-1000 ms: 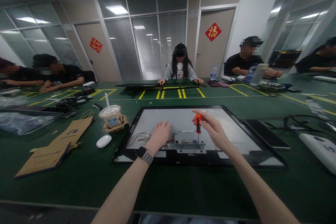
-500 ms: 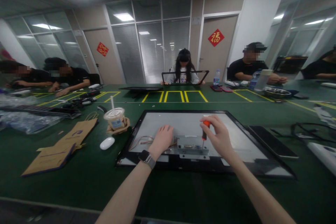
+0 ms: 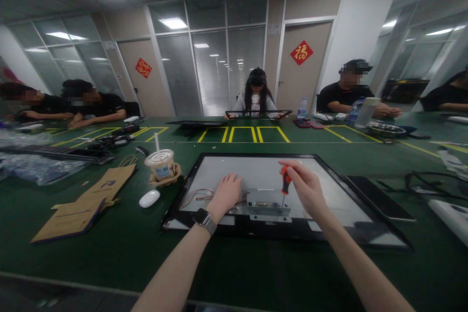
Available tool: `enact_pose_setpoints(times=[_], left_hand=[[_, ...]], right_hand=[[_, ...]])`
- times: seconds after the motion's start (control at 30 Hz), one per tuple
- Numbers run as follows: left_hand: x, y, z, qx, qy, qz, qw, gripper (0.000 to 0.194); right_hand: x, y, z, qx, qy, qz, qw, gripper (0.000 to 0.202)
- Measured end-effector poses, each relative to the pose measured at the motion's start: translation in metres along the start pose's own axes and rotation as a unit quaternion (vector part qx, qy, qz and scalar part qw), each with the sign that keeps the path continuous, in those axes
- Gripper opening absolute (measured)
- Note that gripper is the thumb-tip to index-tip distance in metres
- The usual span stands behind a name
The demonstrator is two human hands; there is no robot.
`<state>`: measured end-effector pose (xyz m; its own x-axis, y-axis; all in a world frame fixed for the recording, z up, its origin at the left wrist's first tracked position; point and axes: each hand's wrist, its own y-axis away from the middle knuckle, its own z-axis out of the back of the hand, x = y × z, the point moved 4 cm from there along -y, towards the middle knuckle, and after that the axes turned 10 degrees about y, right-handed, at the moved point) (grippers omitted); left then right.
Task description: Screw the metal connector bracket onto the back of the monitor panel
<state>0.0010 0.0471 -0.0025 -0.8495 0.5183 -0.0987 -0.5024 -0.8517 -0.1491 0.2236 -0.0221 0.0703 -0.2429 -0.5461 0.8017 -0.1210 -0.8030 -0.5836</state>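
A large flat panel with a black frame lies on the green table. Near its front edge sits a metal bracket with connectors. My right hand grips the red and black handle of a screwdriver, whose shaft points down to the right part of the bracket. My left hand, with a watch at the wrist, rests flat on the panel just left of the bracket, fingers stretched out. Thin wires run from the panel's left part toward that hand.
Left of the panel are a lidded drink cup, a white mouse and a paper bag. A dark phone-like slab and cables lie on the right. Across the table, a person holds a black frame; others sit at both sides.
My right hand has turned about the screwdriver, and the handle leans a little more to the right. The person opposite has lowered the black frame. My left hand has not moved.
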Motion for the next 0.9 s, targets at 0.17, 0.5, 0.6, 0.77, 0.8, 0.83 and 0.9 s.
enact_pose_setpoints(times=[0.17,0.5,0.6,0.77,0.8,0.83,0.9], left_hand=[[0.0014,-0.0010,-0.0029,-0.007,-0.001,-0.007,1.000,0.041],[0.0028,-0.0022,-0.0046,-0.010,-0.008,-0.007,1.000,0.041],[0.0025,-0.0016,-0.0042,-0.011,-0.008,-0.006,1.000,0.041],[0.0018,-0.0009,-0.0028,-0.014,-0.005,0.001,1.000,0.042],[0.0019,-0.0010,-0.0029,-0.014,-0.004,0.001,1.000,0.042],[0.0022,-0.0012,-0.0031,-0.015,-0.002,0.002,1.000,0.042],[0.0031,-0.0016,-0.0042,-0.016,0.003,0.003,1.000,0.042]], right_hand=[[-0.0052,0.0001,-0.0050,-0.001,-0.095,-0.028,0.995,0.025],[-0.0064,-0.0007,-0.0001,-0.035,-0.085,-0.040,0.995,0.028],[-0.0059,-0.0010,-0.0004,-0.038,-0.102,-0.029,0.994,0.028],[-0.0015,-0.0015,0.0031,-0.053,-0.067,-0.012,0.996,0.029],[-0.0015,-0.0015,0.0037,-0.052,-0.056,-0.015,0.997,0.030],[-0.0022,-0.0015,0.0040,-0.050,-0.047,-0.023,0.997,0.030],[-0.0040,-0.0013,0.0038,-0.044,-0.039,-0.040,0.997,0.031]])
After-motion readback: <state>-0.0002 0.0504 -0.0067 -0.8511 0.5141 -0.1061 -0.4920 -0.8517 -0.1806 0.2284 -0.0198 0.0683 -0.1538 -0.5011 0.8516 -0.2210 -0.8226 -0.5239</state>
